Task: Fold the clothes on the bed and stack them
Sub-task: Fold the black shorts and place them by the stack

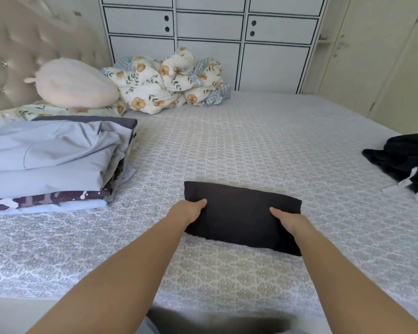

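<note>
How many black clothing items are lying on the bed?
2. One folded black garment lies in the middle under both hands; one unfolded black garment lies at the right edge, partly cut off by the frame. The stack may hide others.

The folded cloth [241, 218] is plain black. The bed [251, 145] has a pale grey cover with a repeating white lattice pattern. The stack of clothes [51, 162] is mostly light blue-grey, with one purple and white camouflage layer. The quilt [169, 80] is cream with orange flowers, green leaves and blue check. The pillow [75, 83] is pale pink. The crumpled garment [405, 160] is black with white cords.
</note>
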